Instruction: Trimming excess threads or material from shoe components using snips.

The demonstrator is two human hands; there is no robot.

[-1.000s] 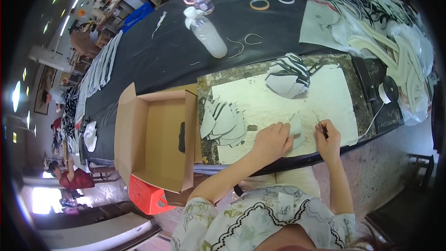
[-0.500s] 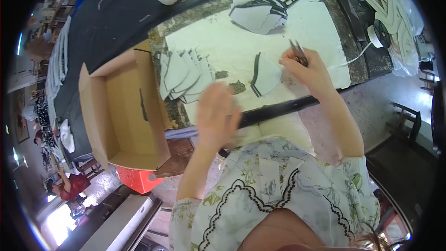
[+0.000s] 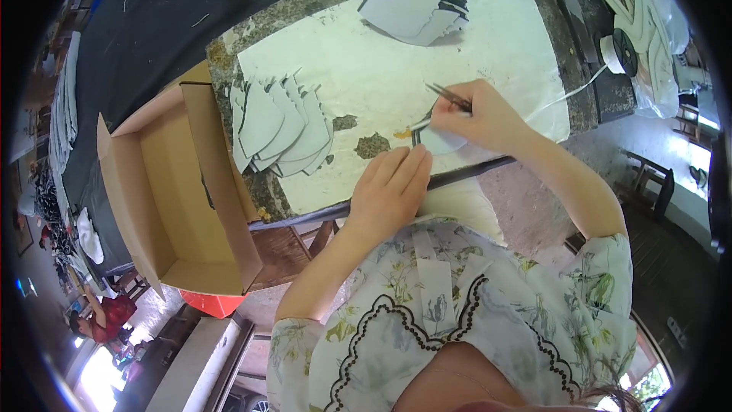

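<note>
A light grey, fan-shaped fabric piece (image 3: pixel 442 143) with a dark edge lies on the white work board near its front edge. My right hand (image 3: pixel 480 118) is over its right part, closed around dark metal tweezers (image 3: pixel 455 97) whose two points stick out to the left. Its thumb and fingertips are down at the piece, covering much of it. My left hand (image 3: pixel 391 187) lies palm down at the board's front edge. Its fingers are stretched out, with the tips touching the piece's lower left corner; the thumb is hidden beneath.
Fanned grey pieces (image 3: pixel 278 126) lie on the board's left, and a stack of dark-edged ones (image 3: pixel 408 11) at its back. An open cardboard box (image 3: pixel 171 191) stands to the left. At the right are a spool (image 3: pixel 616 53) of white tape and plastic-wrapped strips (image 3: pixel 648 23).
My right hand has moved left and down onto the piece, turning the tweezers leftward. My left hand has moved right to the piece's corner. The view has shifted slightly.
</note>
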